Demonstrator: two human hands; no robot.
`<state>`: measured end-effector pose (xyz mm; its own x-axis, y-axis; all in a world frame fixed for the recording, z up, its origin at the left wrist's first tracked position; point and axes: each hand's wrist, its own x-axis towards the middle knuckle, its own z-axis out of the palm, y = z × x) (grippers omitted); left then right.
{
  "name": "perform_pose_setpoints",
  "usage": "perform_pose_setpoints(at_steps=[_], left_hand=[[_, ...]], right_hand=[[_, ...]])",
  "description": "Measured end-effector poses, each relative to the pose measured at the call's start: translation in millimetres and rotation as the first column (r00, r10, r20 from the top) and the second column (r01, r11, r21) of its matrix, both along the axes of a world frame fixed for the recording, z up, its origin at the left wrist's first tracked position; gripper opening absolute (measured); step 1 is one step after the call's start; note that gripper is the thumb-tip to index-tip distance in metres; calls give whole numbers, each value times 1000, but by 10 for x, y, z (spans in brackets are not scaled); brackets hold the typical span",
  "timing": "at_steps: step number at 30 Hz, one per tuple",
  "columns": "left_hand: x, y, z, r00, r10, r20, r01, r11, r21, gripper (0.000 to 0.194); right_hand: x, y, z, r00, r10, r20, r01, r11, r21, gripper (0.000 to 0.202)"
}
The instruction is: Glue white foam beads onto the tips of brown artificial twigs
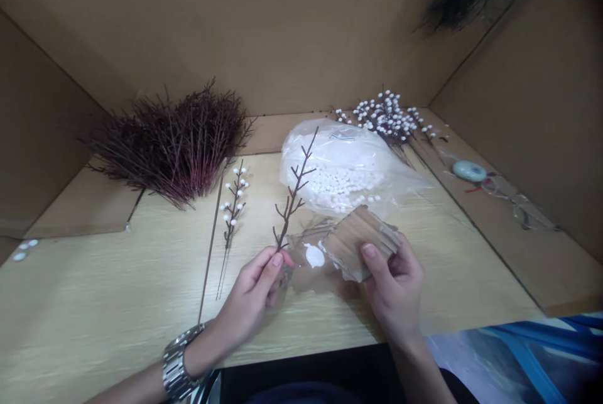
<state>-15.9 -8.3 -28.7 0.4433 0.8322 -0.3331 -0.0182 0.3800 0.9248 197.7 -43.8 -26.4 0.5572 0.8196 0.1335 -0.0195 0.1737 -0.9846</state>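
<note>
My left hand (261, 281) pinches the lower end of a bare brown artificial twig (293, 193), which points up and away from me. In my right hand (393, 284) is a torn piece of cardboard (355, 237), gripped between thumb and fingers. White glue (315, 256) lies as a small puddle on a flat brown scrap (304, 281) between my hands, and some white shows on the cardboard's left edge. Left of my left hand rests a twig with white berries (233, 203). Behind both hands sits a clear plastic bag (348, 165) of white berries.
A large heap of bare brown twigs (174, 140) lies at the back left. Finished-looking white-berried twigs (389, 115) are piled at the back right. A pale rounded object (469, 171) lies near the right cardboard wall (532, 115). Several loose white berries (21, 254) lie far left.
</note>
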Motion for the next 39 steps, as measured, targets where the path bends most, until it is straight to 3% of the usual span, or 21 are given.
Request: perform_pose_setpoints(at_steps=[22,29,35,39], left_hand=[[-21,-16,-19,1000,-21,-3,21,1000,0,34],[-11,15,9,994,-25,111,34,996,-78,42],[-5,43,-7,997,-32,74,30,999,31,30],[3,42,-29,996,-17,90,16,1000,15,28]], right_hand=[[13,15,-25,1000,6,12,-6,998,60,18],[9,7,-23,1000,3,4,-3,998,57,18],[12,-6,-42,1000,-15,23,14,999,34,21],[15,-13,-43,1000,-14,11,14,999,31,20]])
